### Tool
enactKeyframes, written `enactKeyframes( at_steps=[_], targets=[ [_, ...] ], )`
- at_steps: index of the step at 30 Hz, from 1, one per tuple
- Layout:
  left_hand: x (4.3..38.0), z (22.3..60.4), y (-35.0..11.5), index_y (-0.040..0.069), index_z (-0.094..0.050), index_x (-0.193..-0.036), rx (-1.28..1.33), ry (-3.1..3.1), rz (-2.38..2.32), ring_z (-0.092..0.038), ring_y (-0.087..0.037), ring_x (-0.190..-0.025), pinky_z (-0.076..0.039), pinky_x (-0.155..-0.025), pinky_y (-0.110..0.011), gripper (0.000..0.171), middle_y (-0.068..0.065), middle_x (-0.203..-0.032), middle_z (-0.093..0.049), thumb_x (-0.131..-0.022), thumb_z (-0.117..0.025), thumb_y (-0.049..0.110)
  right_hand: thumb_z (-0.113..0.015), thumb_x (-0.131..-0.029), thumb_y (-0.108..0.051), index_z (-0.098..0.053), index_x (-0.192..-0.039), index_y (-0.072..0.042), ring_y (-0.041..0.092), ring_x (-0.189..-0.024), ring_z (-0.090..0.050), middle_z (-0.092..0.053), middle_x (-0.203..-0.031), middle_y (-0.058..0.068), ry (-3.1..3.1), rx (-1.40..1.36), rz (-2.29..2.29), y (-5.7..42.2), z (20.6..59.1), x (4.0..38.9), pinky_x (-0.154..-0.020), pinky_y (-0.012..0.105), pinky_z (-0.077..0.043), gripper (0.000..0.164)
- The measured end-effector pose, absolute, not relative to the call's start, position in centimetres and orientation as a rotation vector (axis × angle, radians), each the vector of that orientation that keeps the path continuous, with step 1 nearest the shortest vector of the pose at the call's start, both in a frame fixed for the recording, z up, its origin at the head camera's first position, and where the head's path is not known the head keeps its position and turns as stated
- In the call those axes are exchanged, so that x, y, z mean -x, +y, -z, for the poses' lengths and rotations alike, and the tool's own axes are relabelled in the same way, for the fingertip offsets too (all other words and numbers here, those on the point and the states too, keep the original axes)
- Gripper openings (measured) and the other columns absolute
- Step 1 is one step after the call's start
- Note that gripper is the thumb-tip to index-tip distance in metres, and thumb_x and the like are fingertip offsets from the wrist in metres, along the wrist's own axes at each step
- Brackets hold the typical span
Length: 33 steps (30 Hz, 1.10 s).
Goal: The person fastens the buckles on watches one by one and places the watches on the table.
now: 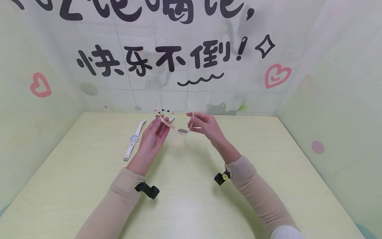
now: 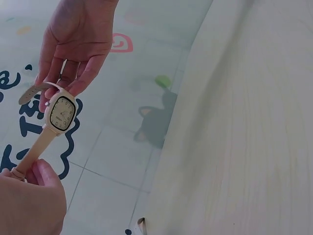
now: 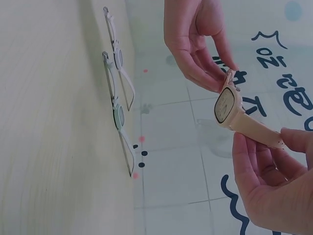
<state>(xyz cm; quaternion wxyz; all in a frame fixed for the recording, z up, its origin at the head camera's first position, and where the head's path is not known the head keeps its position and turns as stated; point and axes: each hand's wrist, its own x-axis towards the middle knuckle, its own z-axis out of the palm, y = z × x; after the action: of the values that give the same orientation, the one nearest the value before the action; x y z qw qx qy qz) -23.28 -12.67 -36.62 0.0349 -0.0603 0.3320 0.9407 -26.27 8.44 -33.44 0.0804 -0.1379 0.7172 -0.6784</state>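
Note:
A beige-pink wristwatch (image 1: 182,131) with a rounded rectangular dial hangs stretched between both hands above the table. My left hand (image 1: 152,136) pinches the strap at its buckle end, where the keeper loop (image 2: 18,172) shows. With thumb and fingers my right hand (image 1: 207,127) grips the other strap, whose free tip rises past the fingers. The dial faces away from the head camera but shows in both wrist views. A white watch (image 1: 134,139) lies on the table left of my left hand. Another watch, with a pale green case (image 3: 119,116), lies beside it, mostly hidden behind my left hand in the head view.
The pale wood-grain table (image 1: 185,205) meets a printed back sheet (image 1: 179,96) with dark lettering just behind the hands. Side sheets (image 1: 334,109) flank the table. Black wrist cameras (image 1: 147,190) are strapped to both sleeves.

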Motion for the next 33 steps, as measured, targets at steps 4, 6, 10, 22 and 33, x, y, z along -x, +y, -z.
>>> enactKeyframes(
  at_steps=[4,6,10,22,33],
  targets=[
    [23.19,36.56,-12.71,0.012,-0.061,-0.121,0.151,1.024,-2.894,-0.070,-0.012,-0.105,-0.055,-0.096,-0.022,0.022,-0.004,-0.113,-0.071,-0.100,-0.057,0.017,-0.058,-0.101,-0.012,-0.063,-0.129,0.001,0.013,-0.085,-0.067,-0.067,-0.085,-0.001,2.171,0.436,2.008,8.52,33.49,26.26,-0.092,0.038,-0.059,0.031],
    [23.15,36.52,-12.70,0.011,-0.062,-0.120,0.137,1.023,-2.897,-0.071,-0.012,-0.104,-0.055,-0.096,-0.022,0.021,-0.005,-0.114,-0.072,-0.100,-0.058,0.016,-0.058,-0.101,-0.010,-0.062,-0.130,0.002,0.012,-0.085,-0.067,-0.067,-0.085,-0.001,2.179,0.452,2.003,8.54,33.54,26.25,-0.092,0.039,-0.059,0.032],
    [23.12,36.44,-12.66,0.011,-0.065,-0.116,0.109,1.032,-2.900,-0.072,-0.012,-0.102,-0.055,-0.095,-0.023,0.018,-0.005,-0.111,-0.073,-0.100,-0.058,0.014,-0.057,-0.100,-0.007,-0.060,-0.132,0.005,0.010,-0.085,-0.066,-0.068,-0.085,0.001,2.195,0.476,1.992,8.57,33.64,26.23,-0.093,0.041,-0.058,0.034],
    [22.97,36.12,-12.48,0.013,-0.067,-0.116,0.065,1.157,-2.872,-0.069,-0.011,-0.105,-0.054,-0.098,-0.022,0.019,-0.002,-0.108,-0.073,-0.101,-0.056,0.009,-0.055,-0.101,-0.007,-0.062,-0.131,0.004,0.012,-0.084,-0.063,-0.067,-0.091,0.014,2.335,0.543,1.872,8.47,33.68,25.80,-0.093,0.039,-0.058,0.032],
    [23.03,36.02,-12.37,0.013,-0.067,-0.116,0.036,1.199,-2.879,-0.070,-0.011,-0.102,-0.054,-0.098,-0.023,0.020,-0.001,-0.107,-0.073,-0.101,-0.056,0.006,-0.055,-0.101,-0.006,-0.062,-0.130,0.005,0.020,-0.090,-0.065,-0.067,-0.099,0.024,2.439,0.663,1.753,8.51,34.04,25.93,-0.093,0.039,-0.058,0.032]
  ],
)
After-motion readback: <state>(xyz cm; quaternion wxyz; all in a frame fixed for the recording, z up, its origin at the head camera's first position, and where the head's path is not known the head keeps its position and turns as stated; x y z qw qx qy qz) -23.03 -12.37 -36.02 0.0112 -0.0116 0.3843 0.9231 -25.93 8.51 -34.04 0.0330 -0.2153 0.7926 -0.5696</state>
